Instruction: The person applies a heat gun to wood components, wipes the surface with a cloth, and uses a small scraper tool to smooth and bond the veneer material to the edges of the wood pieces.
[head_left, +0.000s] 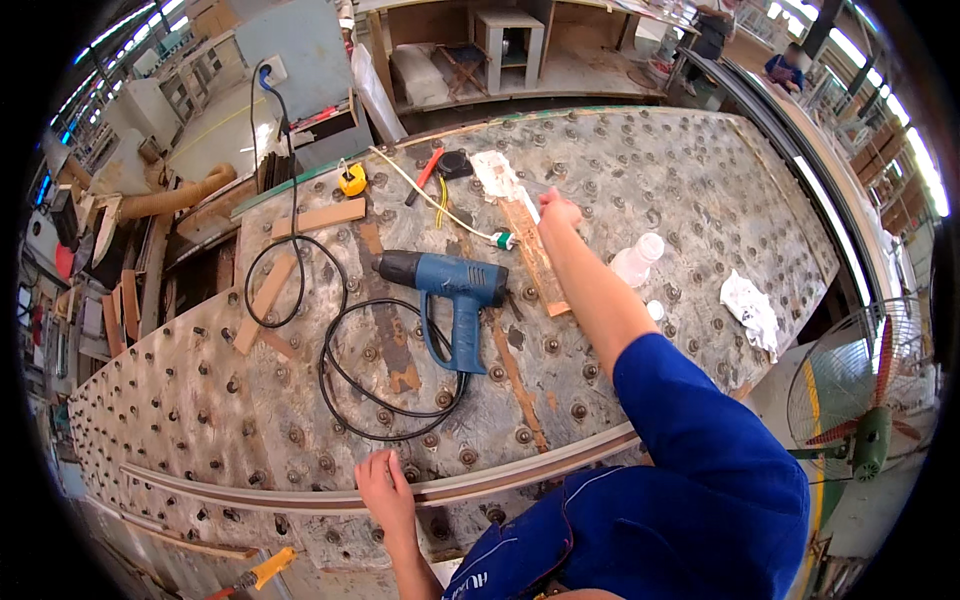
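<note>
My left hand (385, 492) lies over a long brown-and-pale strip (245, 497) near the table's front edge, its fingers bent across it. My right arm reaches out to the far side of a narrow wooden board (532, 240), whose far end is covered with whitish, ragged material (494, 175). The right hand (560, 212) is closed beside that end; a thin, flat thing seems to stick out from its fingers, too faint to name. Between the hands a blue heat gun (455, 300) rests on its side, nozzle to the left, with a black cord (325, 370) looped around it.
Studs dot the metal table (620, 400). Toward the back lie a yellow tape measure (352, 179), a red-handled tool (430, 168), a black round thing (455, 164) and a pale cord with a green plug (504, 240). A bottle (638, 260), crumpled white cloth (750, 312) and fan (870, 440) are right.
</note>
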